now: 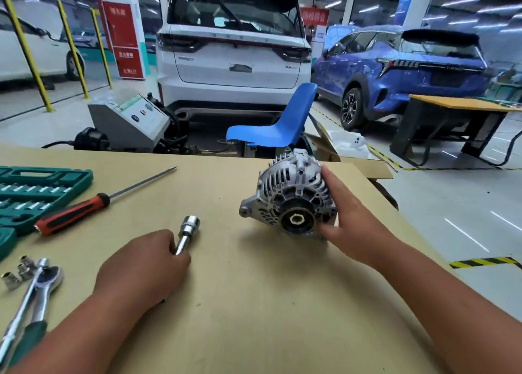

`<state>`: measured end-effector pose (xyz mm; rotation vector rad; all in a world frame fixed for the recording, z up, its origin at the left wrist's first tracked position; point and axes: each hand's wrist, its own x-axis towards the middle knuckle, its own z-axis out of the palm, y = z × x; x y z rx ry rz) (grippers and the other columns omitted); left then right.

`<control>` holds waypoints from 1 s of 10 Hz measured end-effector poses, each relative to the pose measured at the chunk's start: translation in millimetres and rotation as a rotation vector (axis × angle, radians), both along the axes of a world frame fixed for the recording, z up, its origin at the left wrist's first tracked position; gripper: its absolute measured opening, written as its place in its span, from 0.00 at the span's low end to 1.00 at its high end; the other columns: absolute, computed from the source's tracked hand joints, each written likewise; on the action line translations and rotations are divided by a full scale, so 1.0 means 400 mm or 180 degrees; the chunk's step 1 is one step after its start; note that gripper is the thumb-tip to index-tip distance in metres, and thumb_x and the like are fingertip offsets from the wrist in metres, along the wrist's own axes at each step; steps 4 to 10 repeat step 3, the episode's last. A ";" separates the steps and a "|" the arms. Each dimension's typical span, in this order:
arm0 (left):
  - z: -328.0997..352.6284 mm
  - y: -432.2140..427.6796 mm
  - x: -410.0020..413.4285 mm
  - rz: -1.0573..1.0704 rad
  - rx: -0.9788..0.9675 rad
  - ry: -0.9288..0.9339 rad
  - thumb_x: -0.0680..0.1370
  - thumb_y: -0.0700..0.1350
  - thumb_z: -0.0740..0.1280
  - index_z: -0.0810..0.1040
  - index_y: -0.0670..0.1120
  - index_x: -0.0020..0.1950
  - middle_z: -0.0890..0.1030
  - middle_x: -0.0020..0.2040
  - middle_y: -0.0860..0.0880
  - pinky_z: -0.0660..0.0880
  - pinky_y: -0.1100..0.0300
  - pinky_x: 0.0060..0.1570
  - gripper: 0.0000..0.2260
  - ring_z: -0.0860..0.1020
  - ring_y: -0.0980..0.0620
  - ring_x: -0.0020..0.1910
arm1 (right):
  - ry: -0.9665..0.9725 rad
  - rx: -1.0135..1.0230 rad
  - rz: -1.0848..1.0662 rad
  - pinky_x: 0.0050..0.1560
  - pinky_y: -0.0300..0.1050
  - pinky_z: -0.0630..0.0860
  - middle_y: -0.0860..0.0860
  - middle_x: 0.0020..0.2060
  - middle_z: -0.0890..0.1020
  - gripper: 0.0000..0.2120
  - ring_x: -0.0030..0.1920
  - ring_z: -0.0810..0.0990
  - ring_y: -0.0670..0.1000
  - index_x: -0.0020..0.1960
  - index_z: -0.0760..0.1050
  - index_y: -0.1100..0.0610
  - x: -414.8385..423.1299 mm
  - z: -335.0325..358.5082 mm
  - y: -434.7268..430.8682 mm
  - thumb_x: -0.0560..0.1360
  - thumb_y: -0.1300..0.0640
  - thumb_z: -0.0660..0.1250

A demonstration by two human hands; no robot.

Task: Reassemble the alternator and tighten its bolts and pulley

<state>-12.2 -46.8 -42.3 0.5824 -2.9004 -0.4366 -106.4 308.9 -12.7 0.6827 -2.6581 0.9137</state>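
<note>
Head view shows the alternator [288, 187] sitting on the brown counter [254, 303], right of the middle and close to the far edge. The right hand [347, 221] holds it by its right side, fingers [329, 175] curled over the top and thumb down by the pulley [296, 220]. The left hand [141, 266] is wrapped round the shaft of a socket tool [187, 232], whose big end points up and away from the person.

The alternator is round, so it could roll or tip if only one hand steadies it while the nut is turned. The socket could slip off the nut if it goes on crooked. The pulley might just spin with the nut.

The pulley end faces the person and a bit down. The alternator's long line runs from the person toward the far edge.
</note>
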 end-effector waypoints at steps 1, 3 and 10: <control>-0.001 0.004 0.000 0.0012 0.0063 0.0010 0.74 0.58 0.60 0.76 0.54 0.41 0.81 0.31 0.56 0.69 0.59 0.32 0.10 0.80 0.56 0.30 | -0.0078 0.0344 -0.0152 0.81 0.48 0.49 0.40 0.84 0.49 0.50 0.82 0.46 0.41 0.76 0.37 0.22 0.062 0.020 -0.005 0.77 0.44 0.75; 0.027 -0.020 0.007 0.0042 0.0428 0.0669 0.80 0.67 0.58 0.74 0.57 0.49 0.81 0.39 0.55 0.74 0.56 0.38 0.15 0.77 0.60 0.35 | 0.0252 -0.0375 -0.0322 0.69 0.41 0.71 0.24 0.68 0.72 0.24 0.69 0.69 0.30 0.68 0.68 0.24 0.285 0.175 0.063 0.74 0.37 0.68; 0.027 -0.020 0.007 0.0042 0.0428 0.0669 0.80 0.67 0.58 0.74 0.57 0.49 0.81 0.39 0.55 0.74 0.56 0.38 0.15 0.77 0.60 0.35 | 0.0252 -0.0375 -0.0322 0.69 0.41 0.71 0.24 0.68 0.72 0.24 0.69 0.69 0.30 0.68 0.68 0.24 0.285 0.175 0.063 0.74 0.37 0.68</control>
